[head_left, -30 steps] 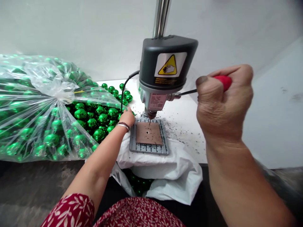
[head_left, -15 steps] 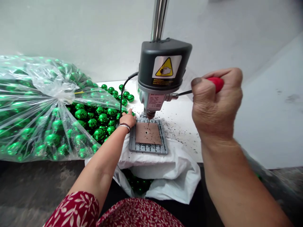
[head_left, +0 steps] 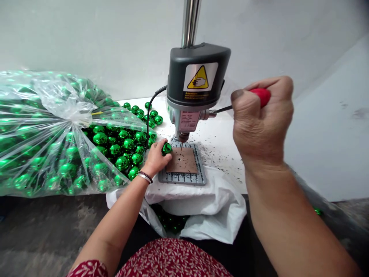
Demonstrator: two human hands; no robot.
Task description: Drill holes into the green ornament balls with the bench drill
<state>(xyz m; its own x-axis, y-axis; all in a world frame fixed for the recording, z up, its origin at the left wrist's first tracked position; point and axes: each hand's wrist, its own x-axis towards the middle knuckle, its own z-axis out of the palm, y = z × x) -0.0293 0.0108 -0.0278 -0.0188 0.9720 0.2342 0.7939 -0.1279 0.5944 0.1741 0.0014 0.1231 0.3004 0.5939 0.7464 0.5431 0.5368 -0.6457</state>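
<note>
Head view, your left hand (head_left: 156,158) holding a ball (head_left: 166,149) beside the drill (head_left: 197,84), right hand (head_left: 261,127) gripping its handle (head_left: 263,97)

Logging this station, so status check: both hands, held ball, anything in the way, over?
Left hand holding green ball, not yet under drill bit. Right hand gripping red lever knob. Dark shavings scattered around base plate.

Mirror gloss against matt brown board (head_left: 188,163)
I hold a slick, mirror-shiny green ball (head_left: 166,148) and a smooth red knob (head_left: 263,97) (plastic, by its look). The dark drill housing (head_left: 176,79) is smooth with a soft sheen; the column (head_left: 190,27) is polished metal, the grooved base plate (head_left: 183,179) dull grey metal. The bag (head_left: 69,115) is crinkled clear plastic, my garment (head_left: 173,259) matt printed cloth.
</note>
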